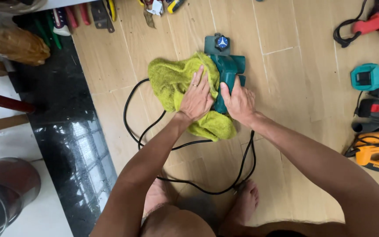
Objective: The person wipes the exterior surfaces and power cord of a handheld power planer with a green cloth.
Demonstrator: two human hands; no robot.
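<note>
Both hands busy: left hand (197,97) flat on green cloth (176,83); right hand (238,103) grips teal planer (225,66), long axis pointing away.

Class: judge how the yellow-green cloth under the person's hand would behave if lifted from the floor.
The yellow-green cloth lies crumpled in soft folds, so it would likely droop limply. It looks like fluffy terry, probably light and not slippery. Pinned under the left hand, it probably bunches when pushed.

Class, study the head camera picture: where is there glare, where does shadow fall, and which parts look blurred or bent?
Head view: glare on the glossy black floor strip; soft shadow under the person's feet; the maroon pot at lower left looks blurred; the left hand, green towel and teal power tool are sharp.
</note>
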